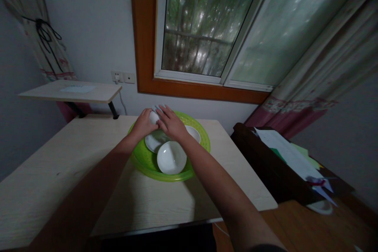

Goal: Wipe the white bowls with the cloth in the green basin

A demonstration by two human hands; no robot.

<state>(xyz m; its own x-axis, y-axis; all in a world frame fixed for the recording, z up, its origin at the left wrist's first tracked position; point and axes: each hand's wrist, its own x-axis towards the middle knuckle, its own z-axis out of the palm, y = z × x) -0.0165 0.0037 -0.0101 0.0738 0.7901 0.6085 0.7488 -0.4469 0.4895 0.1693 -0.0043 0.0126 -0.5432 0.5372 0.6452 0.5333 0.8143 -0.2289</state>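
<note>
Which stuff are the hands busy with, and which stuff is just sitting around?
Busy with:
left hand and right hand, together on a small white dish
green basin
white bowl and other white dishes in the basin

Just sitting around:
papers on the dark side table
small shelf
wall sockets
curtains

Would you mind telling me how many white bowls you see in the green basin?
4: nearest bowl at the front, plate-like dish centre-left, right bowl, small bowl between left hand and right hand. Others may be hidden.
</note>
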